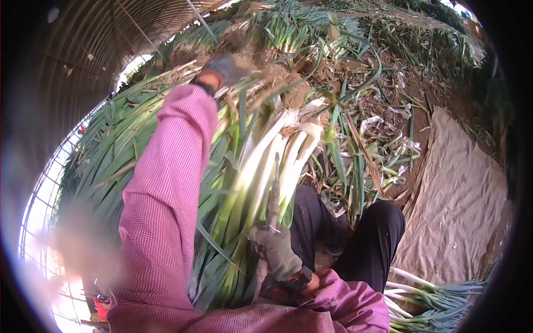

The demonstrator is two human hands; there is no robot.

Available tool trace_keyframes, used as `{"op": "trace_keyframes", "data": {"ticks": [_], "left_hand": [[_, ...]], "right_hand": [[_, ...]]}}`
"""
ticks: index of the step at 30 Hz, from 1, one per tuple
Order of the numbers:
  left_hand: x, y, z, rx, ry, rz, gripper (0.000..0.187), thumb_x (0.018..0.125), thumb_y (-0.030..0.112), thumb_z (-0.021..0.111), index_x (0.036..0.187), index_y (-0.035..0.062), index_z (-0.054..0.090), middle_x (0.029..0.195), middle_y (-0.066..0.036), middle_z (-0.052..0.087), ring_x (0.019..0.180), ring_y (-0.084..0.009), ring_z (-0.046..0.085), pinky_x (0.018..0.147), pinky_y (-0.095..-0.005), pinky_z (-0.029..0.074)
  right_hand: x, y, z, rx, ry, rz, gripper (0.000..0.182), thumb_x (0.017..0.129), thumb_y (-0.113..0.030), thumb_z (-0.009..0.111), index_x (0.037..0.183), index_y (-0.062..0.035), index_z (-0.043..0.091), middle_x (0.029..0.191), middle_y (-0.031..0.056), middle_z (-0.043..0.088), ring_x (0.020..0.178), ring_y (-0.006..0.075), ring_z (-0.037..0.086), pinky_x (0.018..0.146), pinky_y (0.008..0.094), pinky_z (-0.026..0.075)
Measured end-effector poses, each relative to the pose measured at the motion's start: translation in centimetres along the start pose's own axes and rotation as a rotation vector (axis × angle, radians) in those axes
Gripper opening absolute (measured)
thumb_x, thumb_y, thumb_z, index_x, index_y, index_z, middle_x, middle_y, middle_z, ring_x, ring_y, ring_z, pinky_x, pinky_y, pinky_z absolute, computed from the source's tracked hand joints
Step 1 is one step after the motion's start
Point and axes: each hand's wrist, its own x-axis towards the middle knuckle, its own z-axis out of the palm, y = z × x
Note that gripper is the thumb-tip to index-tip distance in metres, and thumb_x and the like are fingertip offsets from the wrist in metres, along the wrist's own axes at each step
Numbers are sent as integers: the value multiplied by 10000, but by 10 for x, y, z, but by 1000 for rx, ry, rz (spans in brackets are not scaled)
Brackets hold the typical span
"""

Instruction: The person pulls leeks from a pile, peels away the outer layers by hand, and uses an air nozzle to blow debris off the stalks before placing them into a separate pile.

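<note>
A bundle of leeks lies in front of me, white stems and roots toward the top, green leaves toward my body. My left hand, in a dark glove, reaches out to the root ends of the pile at upper left; its fingers are smeared by motion. Close to my lap, my right hand, in a grey-green glove, is closed around a thin, dirty, pointed tool. The tool's narrow end points away from me, over the leek stems.
More leeks are heaped at left, others at the top. Peeled leaves and scraps cover the soil to the right. A brown cloth lies at right, with leeks below it. My bent knees flank the lower middle.
</note>
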Motion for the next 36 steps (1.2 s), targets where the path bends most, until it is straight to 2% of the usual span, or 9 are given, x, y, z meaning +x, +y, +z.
{"op": "trace_keyframes", "data": {"ticks": [5, 10, 13, 16, 19, 21, 24, 31, 36], "left_hand": [[-72, -139, 59, 376, -305, -126, 384, 814, 228, 567, 1148, 51, 635, 1158, -206, 625, 1088, -359, 601, 918, -455, 476], [-140, -124, 40, 332, -56, -66, 276, 820, 275, 601, 955, 46, 676, 966, -211, 671, 934, -357, 643, 814, -431, 508], [-182, -110, 22, 156, -61, 14, 370, 807, 356, 641, 965, 22, 647, 928, -188, 673, 886, -332, 644, 777, -438, 499], [-223, -78, 31, -455, -541, 36, 311, 829, 317, 618, 927, 23, 645, 810, -130, 666, 797, -275, 645, 720, -401, 498], [-244, -56, 66, -190, -191, 502, 232, 836, 244, 609, 903, 27, 656, 823, -103, 674, 778, -260, 646, 700, -361, 495], [-244, -48, 80, -150, -63, 535, 203, 836, 188, 615, 955, 27, 648, 894, -102, 678, 822, -270, 647, 720, -345, 498], [-246, -40, 65, -606, -370, 24, 412, 807, 186, 662, 1150, -16, 556, 1082, -166, 638, 920, -295, 633, 786, -361, 505], [-299, -78, 37, -299, -286, 244, 594, 781, 324, 701, 1207, -54, 535, 1117, -254, 601, 1064, -370, 571, 943, -415, 440], [-268, -101, 24, -159, -64, 418, 463, 802, 278, 663, 1150, -18, 584, 1038, -242, 614, 991, -396, 570, 898, -441, 448]], "right_hand": [[3, 8, 1, -42, -118, -10, 144, 808, -93, 683, 907, -14, 616, 736, 13, 589, 634, 92, 534, 586, 253, 441], [0, 19, 13, -58, -279, 34, 137, 821, -64, 659, 934, -10, 602, 753, 16, 589, 639, 98, 543, 592, 251, 448], [-5, 27, 23, -57, -252, -1, 114, 821, -44, 651, 913, -12, 590, 747, 15, 578, 607, 99, 530, 556, 250, 440], [-12, 34, 29, -81, -182, -18, 110, 815, -36, 652, 895, -11, 580, 737, 13, 566, 572, 102, 514, 522, 256, 432], [-17, 42, 30, -114, -106, 40, 134, 805, -51, 661, 905, -5, 584, 740, 19, 564, 555, 103, 495, 520, 267, 430], [-28, 21, 34, -203, -68, 154, 142, 807, -64, 661, 912, -4, 588, 747, 25, 569, 556, 104, 493, 522, 271, 431], [-25, 43, 28, -154, -76, 57, 175, 819, -89, 662, 939, 6, 577, 742, 40, 561, 525, 114, 502, 477, 272, 429], [-58, 35, 44, -41, -167, 211, 341, 837, -103, 659, 1071, 32, 452, 726, 79, 541, 259, 180, 410, 182, 304, 308], [-58, 31, 45, -106, -194, 234, 344, 849, -103, 643, 1089, 29, 434, 731, 79, 536, 272, 171, 429, 196, 303, 327]]}}
